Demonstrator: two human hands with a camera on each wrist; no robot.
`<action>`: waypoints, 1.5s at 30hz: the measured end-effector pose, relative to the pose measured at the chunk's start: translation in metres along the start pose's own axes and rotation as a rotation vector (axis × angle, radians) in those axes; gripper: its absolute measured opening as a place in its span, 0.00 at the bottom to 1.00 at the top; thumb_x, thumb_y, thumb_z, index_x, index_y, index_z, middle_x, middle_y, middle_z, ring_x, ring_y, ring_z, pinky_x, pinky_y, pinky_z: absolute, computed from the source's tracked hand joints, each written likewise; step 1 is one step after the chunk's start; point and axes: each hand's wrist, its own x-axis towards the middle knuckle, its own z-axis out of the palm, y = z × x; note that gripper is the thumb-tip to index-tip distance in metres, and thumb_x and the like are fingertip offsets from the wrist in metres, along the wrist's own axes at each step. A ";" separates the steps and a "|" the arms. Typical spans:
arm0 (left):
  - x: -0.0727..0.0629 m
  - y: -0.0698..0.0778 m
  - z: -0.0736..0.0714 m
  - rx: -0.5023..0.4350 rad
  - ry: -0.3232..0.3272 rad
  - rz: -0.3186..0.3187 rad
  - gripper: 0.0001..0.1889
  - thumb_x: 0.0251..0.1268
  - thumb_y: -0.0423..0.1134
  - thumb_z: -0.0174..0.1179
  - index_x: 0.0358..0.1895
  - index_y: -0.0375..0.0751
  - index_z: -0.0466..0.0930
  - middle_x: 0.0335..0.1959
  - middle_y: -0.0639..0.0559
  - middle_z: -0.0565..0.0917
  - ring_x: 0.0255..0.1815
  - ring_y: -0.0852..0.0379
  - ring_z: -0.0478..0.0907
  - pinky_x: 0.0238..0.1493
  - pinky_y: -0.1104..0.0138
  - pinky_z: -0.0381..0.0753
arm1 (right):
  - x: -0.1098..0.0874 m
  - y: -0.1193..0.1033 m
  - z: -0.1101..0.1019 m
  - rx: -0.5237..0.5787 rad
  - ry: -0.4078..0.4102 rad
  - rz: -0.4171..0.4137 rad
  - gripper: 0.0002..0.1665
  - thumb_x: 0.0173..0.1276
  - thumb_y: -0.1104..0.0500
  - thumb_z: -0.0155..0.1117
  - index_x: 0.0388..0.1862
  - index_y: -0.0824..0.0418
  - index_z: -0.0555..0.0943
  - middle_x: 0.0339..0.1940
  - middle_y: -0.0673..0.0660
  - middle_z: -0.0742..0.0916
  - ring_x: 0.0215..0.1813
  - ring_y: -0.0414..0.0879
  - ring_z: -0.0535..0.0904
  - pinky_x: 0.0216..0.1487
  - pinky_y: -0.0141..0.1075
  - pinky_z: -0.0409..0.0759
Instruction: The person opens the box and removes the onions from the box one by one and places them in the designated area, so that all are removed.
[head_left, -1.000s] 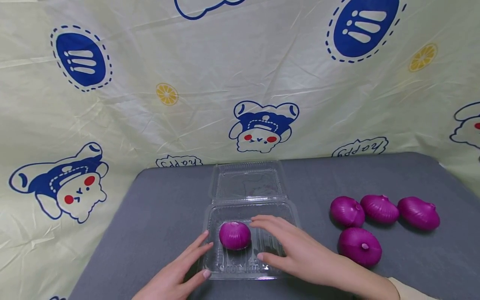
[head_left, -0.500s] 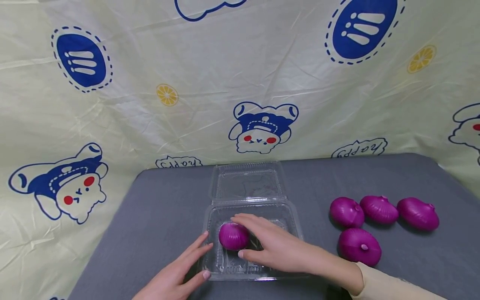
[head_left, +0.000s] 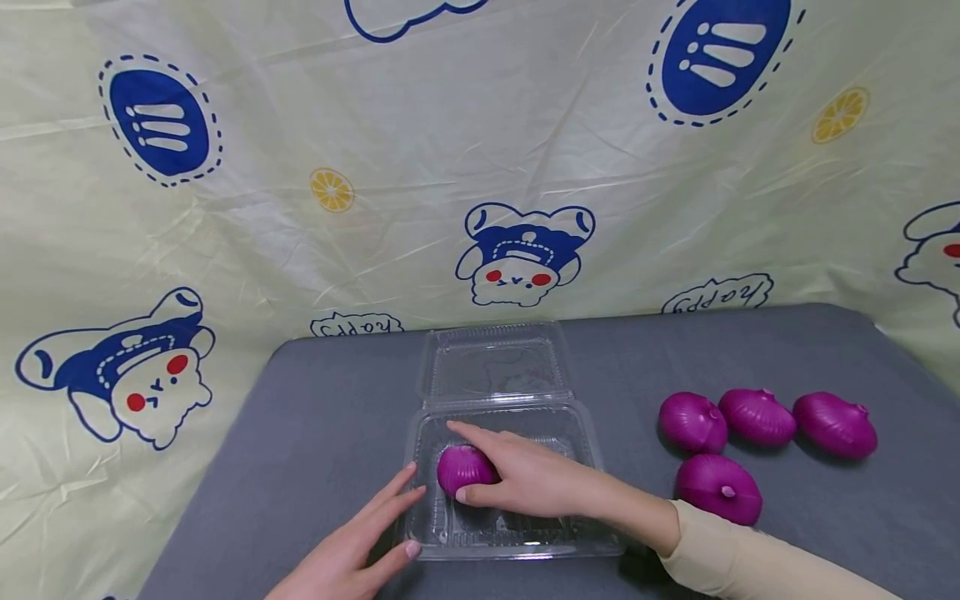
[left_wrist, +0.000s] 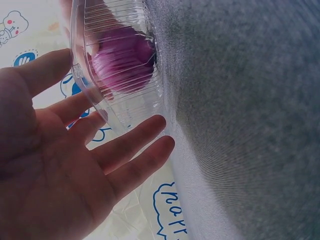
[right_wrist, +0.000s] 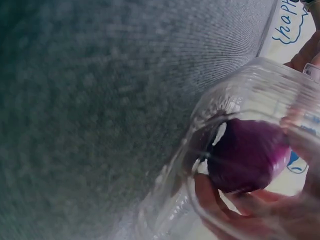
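A purple onion (head_left: 462,471) sits in the left part of a clear plastic clamshell box (head_left: 517,552), whose lid (head_left: 495,360) lies folded back. My right hand (head_left: 534,477) reaches in from the right and grips the onion between thumb and fingers; in the right wrist view the fingers curve round the onion (right_wrist: 247,155), seen through the box wall. Spread along the box's left edge, my left hand (head_left: 348,546) has straight fingers. The left wrist view shows its thumb and fingertips at the box rim (left_wrist: 77,65).
Several more purple onions stand to the right on the grey cloth-covered table (head_left: 337,400): a row at the back, with a nearer onion (head_left: 720,487) in front, close to my right sleeve (head_left: 750,546). A printed curtain (head_left: 405,250) hangs behind the table.
My right hand has moved left inside the box, from beside the onion to round it. The left hand has stayed at the box's left edge.
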 end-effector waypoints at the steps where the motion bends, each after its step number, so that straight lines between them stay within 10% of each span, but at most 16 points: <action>1: 0.000 0.000 0.000 -0.003 0.000 0.000 0.34 0.73 0.60 0.51 0.76 0.50 0.61 0.80 0.53 0.50 0.76 0.44 0.53 0.66 0.37 0.58 | 0.000 0.000 0.000 0.001 -0.005 0.000 0.48 0.63 0.35 0.64 0.78 0.44 0.59 0.57 0.49 0.80 0.55 0.45 0.75 0.43 0.37 0.81; 22: -0.002 0.000 0.000 -0.006 0.002 0.017 0.33 0.73 0.59 0.51 0.76 0.48 0.60 0.80 0.53 0.49 0.76 0.44 0.52 0.67 0.38 0.57 | -0.009 0.005 -0.006 0.154 -0.075 -0.100 0.43 0.61 0.43 0.71 0.73 0.49 0.67 0.62 0.48 0.76 0.53 0.40 0.76 0.44 0.30 0.80; 45: 0.000 0.000 0.000 0.006 0.010 0.012 0.33 0.73 0.59 0.51 0.75 0.49 0.61 0.80 0.52 0.51 0.76 0.43 0.53 0.66 0.38 0.59 | -0.038 0.001 -0.007 0.227 0.055 -0.091 0.41 0.53 0.50 0.78 0.64 0.36 0.68 0.59 0.44 0.75 0.54 0.46 0.76 0.43 0.33 0.82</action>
